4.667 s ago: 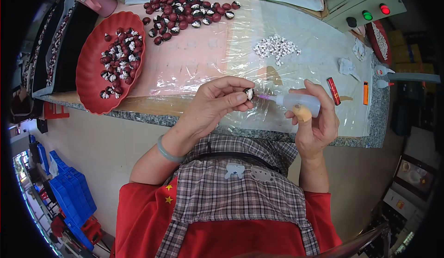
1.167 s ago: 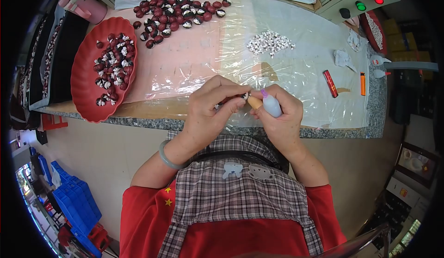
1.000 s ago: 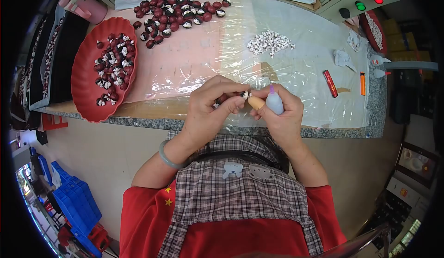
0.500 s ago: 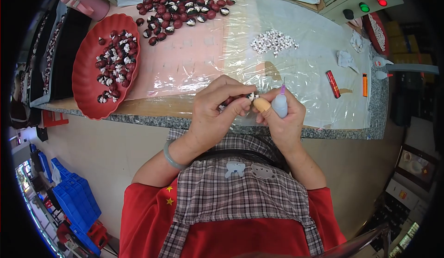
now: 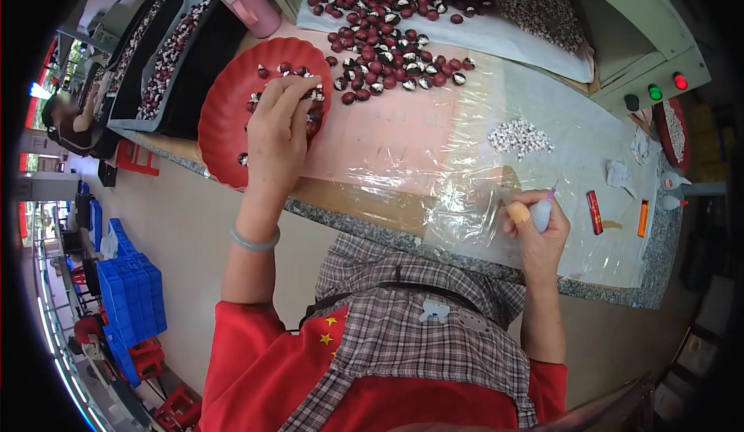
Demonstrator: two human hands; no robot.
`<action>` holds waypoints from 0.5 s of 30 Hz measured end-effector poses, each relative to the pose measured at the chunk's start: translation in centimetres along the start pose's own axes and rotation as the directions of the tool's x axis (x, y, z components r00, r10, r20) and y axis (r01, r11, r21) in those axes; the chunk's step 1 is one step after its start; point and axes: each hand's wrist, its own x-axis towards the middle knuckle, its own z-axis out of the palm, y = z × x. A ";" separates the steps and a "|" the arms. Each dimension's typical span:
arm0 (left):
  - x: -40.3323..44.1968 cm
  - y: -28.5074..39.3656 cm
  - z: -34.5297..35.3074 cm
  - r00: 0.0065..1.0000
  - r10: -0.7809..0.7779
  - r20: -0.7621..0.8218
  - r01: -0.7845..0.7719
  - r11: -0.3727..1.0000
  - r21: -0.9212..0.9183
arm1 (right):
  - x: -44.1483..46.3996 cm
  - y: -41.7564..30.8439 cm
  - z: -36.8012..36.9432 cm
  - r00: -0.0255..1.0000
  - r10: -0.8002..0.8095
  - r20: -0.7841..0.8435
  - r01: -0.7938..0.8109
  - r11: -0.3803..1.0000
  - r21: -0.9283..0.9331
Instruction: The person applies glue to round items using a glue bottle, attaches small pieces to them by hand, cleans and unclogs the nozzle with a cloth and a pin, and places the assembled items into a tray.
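Note:
My left hand (image 5: 277,126) is over the red scalloped bowl (image 5: 218,149), its fingers curled downward at the dark-red balls with white pieces (image 5: 310,91). The palm and thumb are hidden from above, so what the fingers hold cannot be made out. In my right hand (image 5: 541,242) is a small translucent squeeze bottle (image 5: 541,213) with a purple needle tip pointing up. A tan covering wraps the right thumb. Above that hand, a pile of small white pieces (image 5: 519,137) lies on the plastic-covered table.
Many dark-red and black-white balls (image 5: 387,60) spread across the back of the table. A pink flask (image 5: 246,2) stands behind the bowl, beside black trays (image 5: 186,60). A red tube (image 5: 594,213) and an orange lighter (image 5: 643,218) lie at the right. Another person (image 5: 74,126) is far left.
My left hand has moved from the table's front, beside my right hand, to the bowl at the left. My right hand keeps the bottle. The view has turned left.

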 end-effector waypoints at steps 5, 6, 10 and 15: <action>1.0 -0.6 0.9 0.964 0.249 0.095 -0.267 0.900 0.345 | -0.2 -0.1 -0.4 1.000 -0.005 0.022 0.005 1.000 -0.017; 1.1 -0.2 1.5 0.963 0.253 0.088 -0.268 0.901 0.342 | -0.2 -0.1 -0.5 1.000 -0.002 0.021 0.003 1.000 -0.023; 1.6 0.8 5.2 0.954 0.285 0.089 -0.298 0.926 0.233 | -0.2 -0.2 -0.8 1.000 -0.009 0.024 0.010 0.999 -0.042; 2.1 1.6 8.3 0.977 0.103 0.186 -0.168 0.910 0.379 | -0.5 -0.4 -0.9 1.000 -0.013 0.021 0.014 0.998 -0.055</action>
